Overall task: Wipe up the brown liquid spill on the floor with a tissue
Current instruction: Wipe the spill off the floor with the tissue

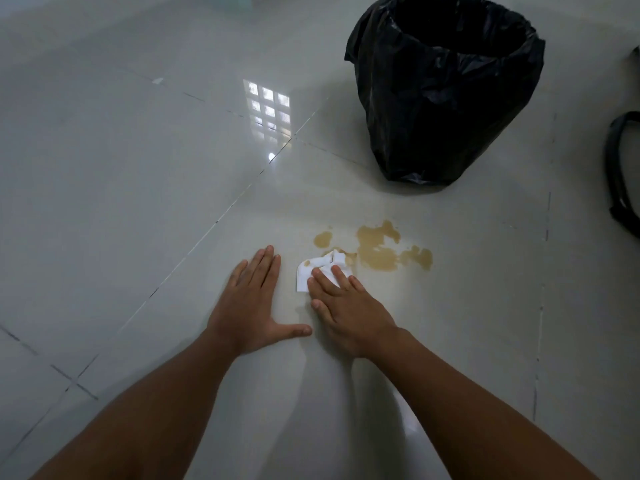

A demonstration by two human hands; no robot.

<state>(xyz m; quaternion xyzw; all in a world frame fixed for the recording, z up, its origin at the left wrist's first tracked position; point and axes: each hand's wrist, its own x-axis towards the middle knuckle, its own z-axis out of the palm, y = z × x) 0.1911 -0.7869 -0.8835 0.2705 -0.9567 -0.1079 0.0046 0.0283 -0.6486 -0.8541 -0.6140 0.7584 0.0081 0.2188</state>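
Floor (138,188): pale glossy tiles with dark grout lines filled the view; a barred window's reflection shone on them toward 12 o'clock of the hands
Bin (446,98): a container lined with a black plastic bag stood upright at about 1 o'clock from the hands, well apart from them; its mouth was open and dark inside
Dark object (620,174): a black looped thing lay at the 3 o'clock edge, cut off by the frame; what it was I could not tell
Left hand (251,306): lay flat on the tile, palm down, fingers together and thumb spread out toward 3 o'clock; it held nothing
Right hand (349,313): palm down, fingers spread, pressing on the tissue beneath the fingertips; just beside the left thumb
Brown spill (377,252): several tan puddles on the tile at 1 o'clock of the right hand, between hands and bin
Tissue (320,271): white, crumpled, flat on the floor; its 1 o'clock corner touched the spill's near edge and showed brown
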